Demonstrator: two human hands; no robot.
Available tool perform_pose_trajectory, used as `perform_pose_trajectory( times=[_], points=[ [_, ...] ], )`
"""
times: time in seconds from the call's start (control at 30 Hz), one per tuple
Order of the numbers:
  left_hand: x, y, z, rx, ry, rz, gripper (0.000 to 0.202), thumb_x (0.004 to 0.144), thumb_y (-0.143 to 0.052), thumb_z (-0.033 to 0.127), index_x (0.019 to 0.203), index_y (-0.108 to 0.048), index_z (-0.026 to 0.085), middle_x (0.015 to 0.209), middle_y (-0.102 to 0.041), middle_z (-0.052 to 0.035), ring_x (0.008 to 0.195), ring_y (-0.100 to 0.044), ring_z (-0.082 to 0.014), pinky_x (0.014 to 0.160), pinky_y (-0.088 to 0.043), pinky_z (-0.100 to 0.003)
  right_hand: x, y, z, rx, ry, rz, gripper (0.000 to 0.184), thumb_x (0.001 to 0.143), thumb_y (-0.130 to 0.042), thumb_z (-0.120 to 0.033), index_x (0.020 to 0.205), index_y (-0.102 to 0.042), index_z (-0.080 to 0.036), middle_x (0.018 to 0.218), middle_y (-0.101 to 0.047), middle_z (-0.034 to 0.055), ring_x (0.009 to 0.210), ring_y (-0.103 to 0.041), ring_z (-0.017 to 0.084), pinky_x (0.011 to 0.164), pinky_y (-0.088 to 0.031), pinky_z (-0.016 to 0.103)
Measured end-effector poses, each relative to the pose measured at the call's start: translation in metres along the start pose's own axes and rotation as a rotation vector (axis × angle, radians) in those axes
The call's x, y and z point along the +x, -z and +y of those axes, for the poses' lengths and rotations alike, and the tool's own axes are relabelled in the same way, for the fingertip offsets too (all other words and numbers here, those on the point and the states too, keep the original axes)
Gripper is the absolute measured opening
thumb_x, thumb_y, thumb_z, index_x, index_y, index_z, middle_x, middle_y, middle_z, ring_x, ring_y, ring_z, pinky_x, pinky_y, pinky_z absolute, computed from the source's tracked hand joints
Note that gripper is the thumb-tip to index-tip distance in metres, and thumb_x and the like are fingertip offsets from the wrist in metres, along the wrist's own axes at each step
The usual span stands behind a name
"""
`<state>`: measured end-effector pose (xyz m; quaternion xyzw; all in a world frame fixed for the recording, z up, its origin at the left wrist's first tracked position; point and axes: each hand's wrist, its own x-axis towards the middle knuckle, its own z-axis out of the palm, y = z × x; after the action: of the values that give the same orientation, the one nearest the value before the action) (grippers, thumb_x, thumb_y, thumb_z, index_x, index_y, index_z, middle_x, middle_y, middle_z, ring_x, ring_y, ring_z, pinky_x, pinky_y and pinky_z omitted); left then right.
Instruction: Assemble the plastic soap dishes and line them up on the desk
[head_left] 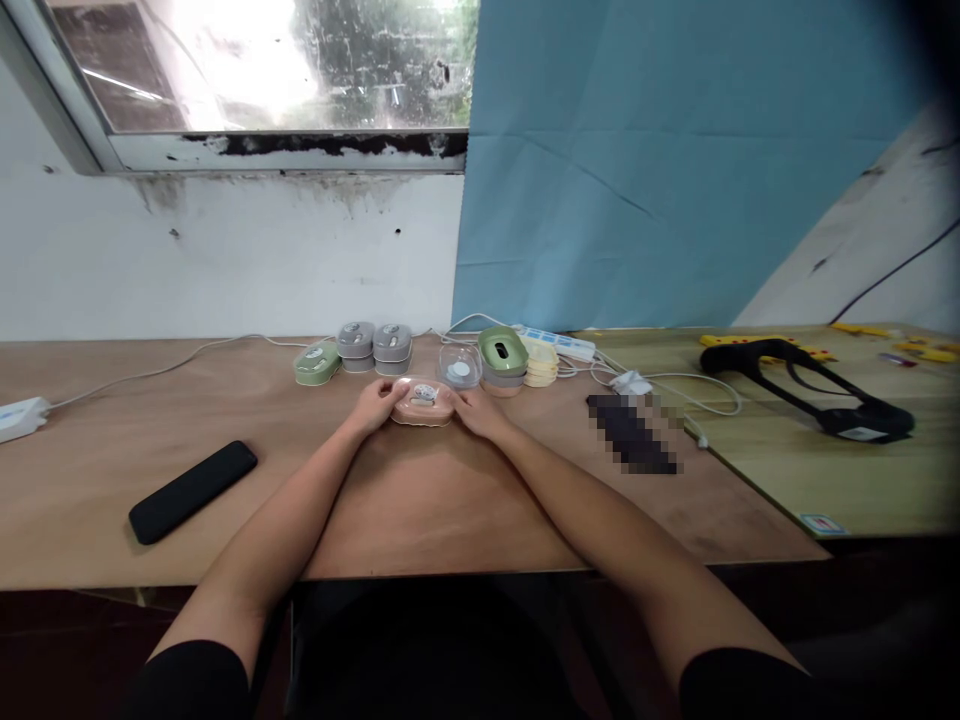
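Note:
My left hand [377, 406] grips the left end of a pink oval plastic box [422, 402], which has a shiny clear surface and a label on top. Its right end is in the fingers of my right hand [477, 413]. The box is at or just above the brown table; which of the two I cannot tell. Behind it stands a clear plastic lid or tray [459, 368]. To the left are a green box [316, 363] and two stacks of grey boxes [355, 347]. On the right, a green shell with an oval opening [502, 350] sits on grey and pink parts, beside stacked cream pieces [541, 363].
A black phone [193, 492] lies on the table at left, near a white power strip [24, 418]. Another power strip [559, 343] and white cables are at the back. At right lie a pixelated dark object [632, 434] and a black strap-like frame [810, 385].

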<state>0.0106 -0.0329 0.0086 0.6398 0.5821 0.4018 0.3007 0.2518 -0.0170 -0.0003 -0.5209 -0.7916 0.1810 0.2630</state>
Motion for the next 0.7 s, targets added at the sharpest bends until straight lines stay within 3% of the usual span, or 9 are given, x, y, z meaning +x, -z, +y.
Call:
perform_pose_trajectory(
  times=[0.07,0.13,0.27,0.37,0.47,0.57,0.7],
  points=[
    [0.002,-0.004,-0.002,-0.164,0.084,-0.010,0.054,0.079,-0.060,0.054,0.115,-0.058,0.014,0.108,-0.068,-0.0124,0.077,-0.066,-0.0190,0.059,-0.051,-0.027,0.000,0.000,-0.001,-0.003,0.006,-0.001,0.064,0.092,-0.027,-0.064,0.062,-0.059,-0.017,0.064,-0.062,0.0032,0.060,-0.052,0.015,0.055,-0.027,0.024],
    [0.005,-0.005,-0.005,-0.284,0.119,-0.016,0.054,0.076,-0.066,0.049,0.116,-0.056,0.014,0.110,-0.068,-0.0122,0.081,-0.067,-0.0182,0.062,-0.052,-0.026,-0.001,0.000,-0.003,-0.008,0.013,-0.005,0.064,0.092,-0.027,-0.065,0.062,-0.058,-0.017,0.065,-0.062,0.0032,0.061,-0.051,0.014,0.055,-0.027,0.024],
    [0.016,0.012,-0.014,-0.465,0.055,0.093,0.045,0.066,-0.072,0.043,0.097,-0.061,0.013,0.097,-0.069,-0.0076,0.084,-0.065,-0.0177,0.072,-0.051,-0.026,-0.002,0.000,-0.005,0.001,0.064,-0.036,0.063,0.092,-0.028,-0.066,0.067,-0.060,-0.017,0.067,-0.062,0.0022,0.062,-0.051,0.014,0.056,-0.027,0.024],
    [0.028,0.042,-0.024,-0.554,-0.016,0.397,0.037,0.070,-0.065,0.043,0.091,-0.059,0.014,0.086,-0.066,-0.0027,0.080,-0.062,-0.0151,0.073,-0.050,-0.025,-0.002,0.000,-0.005,-0.005,0.100,-0.054,0.060,0.092,-0.031,-0.064,0.069,-0.061,-0.017,0.068,-0.063,0.0023,0.062,-0.051,0.013,0.057,-0.028,0.024],
    [0.040,0.074,-0.030,-0.526,0.039,0.899,0.026,0.078,-0.057,0.038,0.088,-0.055,0.014,0.082,-0.061,0.0000,0.080,-0.059,-0.0133,0.074,-0.049,-0.024,-0.003,-0.001,-0.005,-0.040,0.125,-0.053,0.058,0.092,-0.034,-0.062,0.069,-0.060,-0.017,0.067,-0.062,0.0024,0.061,-0.049,0.013,0.056,-0.026,0.025],
    [0.053,0.097,-0.033,-0.500,0.104,1.066,0.022,0.081,-0.054,0.032,0.093,-0.048,0.015,0.095,-0.058,-0.0028,0.093,-0.057,-0.0147,0.082,-0.048,-0.025,-0.003,-0.001,-0.005,-0.065,0.148,-0.062,0.056,0.092,-0.034,-0.062,0.068,-0.059,-0.017,0.066,-0.060,0.0015,0.060,-0.048,0.012,0.055,-0.024,0.025],
    [0.068,0.110,-0.040,-0.343,0.270,1.133,0.028,0.081,-0.056,0.035,0.098,-0.042,0.018,0.102,-0.057,-0.0072,0.097,-0.060,-0.0189,0.081,-0.051,-0.030,-0.005,0.002,-0.007,-0.078,0.141,-0.087,0.053,0.093,-0.036,-0.059,0.070,-0.060,-0.017,0.068,-0.061,0.0013,0.060,-0.047,0.011,0.054,-0.023,0.025]
  ],
)
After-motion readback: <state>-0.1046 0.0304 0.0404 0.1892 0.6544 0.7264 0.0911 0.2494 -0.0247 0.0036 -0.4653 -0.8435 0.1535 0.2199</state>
